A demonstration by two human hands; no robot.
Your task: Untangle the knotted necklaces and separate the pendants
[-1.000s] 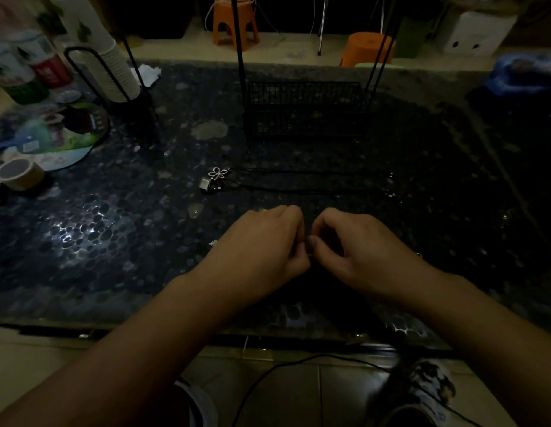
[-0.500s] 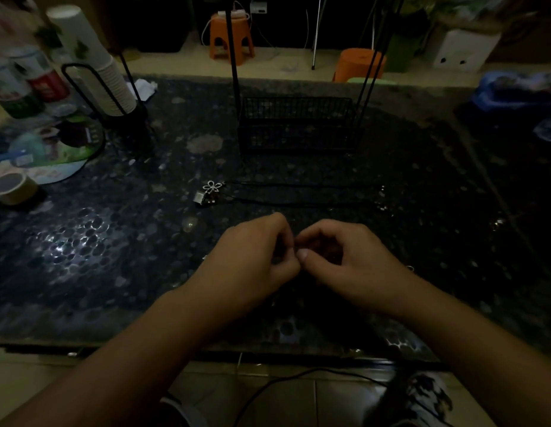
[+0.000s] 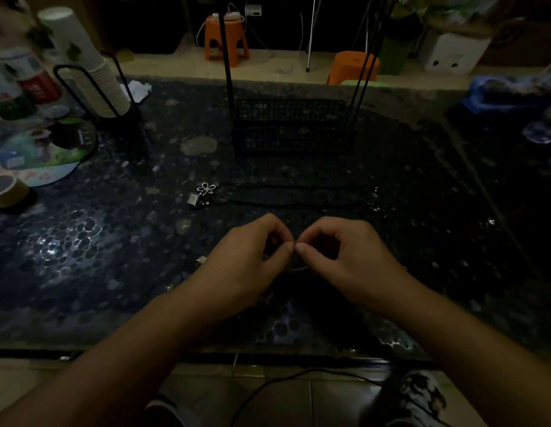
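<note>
My left hand (image 3: 246,266) and my right hand (image 3: 345,260) meet fingertip to fingertip over the dark pebbled table (image 3: 83,248), both pinching a thin necklace cord that is barely visible in the dim light. A short silvery bit (image 3: 298,268) shows just below the pinch. A small pale pendant (image 3: 202,259) lies beside my left hand. Farther back lie a silver flower pendant (image 3: 207,188) and a square pendant (image 3: 193,200), with black cords (image 3: 283,195) running right from them.
A black wire basket (image 3: 291,127) with upright rods stands at the back centre. At the left are a cup stack in a black holder (image 3: 95,84), bottles (image 3: 18,84), a round fan (image 3: 43,149) and a tape roll (image 3: 4,191). A blue object (image 3: 508,94) sits far right.
My fingers have shifted slightly at the pinch, the fingertips now meeting more openly. The view has tilted a little, so the table items sit lower in frame.
</note>
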